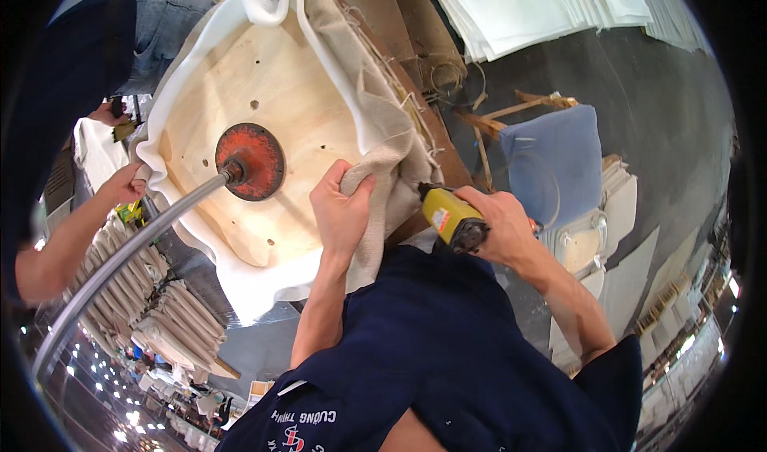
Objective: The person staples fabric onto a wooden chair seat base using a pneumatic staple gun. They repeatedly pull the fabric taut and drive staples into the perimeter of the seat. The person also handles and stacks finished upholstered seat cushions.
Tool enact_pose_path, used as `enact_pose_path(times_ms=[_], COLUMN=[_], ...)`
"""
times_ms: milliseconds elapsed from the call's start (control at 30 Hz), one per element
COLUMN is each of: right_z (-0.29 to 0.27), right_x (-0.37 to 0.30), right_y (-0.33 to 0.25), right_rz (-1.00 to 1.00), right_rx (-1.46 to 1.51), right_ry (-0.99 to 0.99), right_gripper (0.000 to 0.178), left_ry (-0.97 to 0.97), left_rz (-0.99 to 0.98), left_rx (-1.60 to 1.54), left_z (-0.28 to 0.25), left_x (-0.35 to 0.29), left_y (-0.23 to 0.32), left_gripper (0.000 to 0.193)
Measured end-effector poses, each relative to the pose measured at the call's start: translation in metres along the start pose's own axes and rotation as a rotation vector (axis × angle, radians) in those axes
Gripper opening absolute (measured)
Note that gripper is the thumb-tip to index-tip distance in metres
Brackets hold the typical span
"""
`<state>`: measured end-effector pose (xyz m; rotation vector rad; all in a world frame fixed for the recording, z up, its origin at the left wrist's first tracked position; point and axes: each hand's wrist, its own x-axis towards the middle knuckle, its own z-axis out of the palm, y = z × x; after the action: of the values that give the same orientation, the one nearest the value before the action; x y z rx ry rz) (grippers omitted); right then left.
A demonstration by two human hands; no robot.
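Note:
A pale wooden seat panel (304, 93) lies underside up, with white padding (323, 57) curling around its edges. Beige fabric (391, 136) spreads beyond the padding on the far and right sides. My left hand (339, 211) is closed on the fabric's edge at the panel's near right corner, thumb pressed over it. In my right hand (505, 224) is a yellow and black staple gun (449, 216), its nose pointing left, close beside the gathered fabric. A round red press pad (260, 152) on a curved metal rod (152, 232) rests against the panel's middle.
At the left a co-worker's hand (124, 184) grips the panel's padded edge; their other hand (109, 114) holds a tool. A blue padded chair (553, 160) stands right of the workpiece. White sheets (543, 9) are stacked at the far right, beige cushions (180, 320) at the lower left.

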<state>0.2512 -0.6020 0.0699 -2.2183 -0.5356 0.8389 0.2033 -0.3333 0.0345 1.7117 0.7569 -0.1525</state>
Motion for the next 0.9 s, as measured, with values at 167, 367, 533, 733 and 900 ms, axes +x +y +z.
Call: enact_pose_path(times_ms=[167,367,533,733,900], right_z=[0.019,0.025,0.033,0.027,0.01], right_x=[0.047,0.089,0.025,0.007,0.032], right_y=[-0.055,-0.097,-0.041,-0.012,-0.041], right_rz=[0.08,0.159,-0.007,-0.045,-0.005], right_rx=[-0.163,-0.369,-0.198,-0.171,-0.309], right_ry=[-0.157,-0.292,-0.114,-0.137,-0.18], right_gripper=[0.048,0.051,0.061,0.067,0.048], left_ry=[-0.126,-0.136,-0.266,-0.33,-0.388], left_rz=[-0.109,-0.052,0.115,0.932,0.862], left_rx=[-0.145,-0.143,0.538,0.928,0.849], left_z=[-0.017,-0.025,-0.052,-0.019,-0.047], left_x=[0.022,0.026,0.034,0.048,0.043], left_y=[-0.01,-0.022,0.008,0.024,-0.02], left_gripper=[0.017,0.009,0.02,0.028,0.026])
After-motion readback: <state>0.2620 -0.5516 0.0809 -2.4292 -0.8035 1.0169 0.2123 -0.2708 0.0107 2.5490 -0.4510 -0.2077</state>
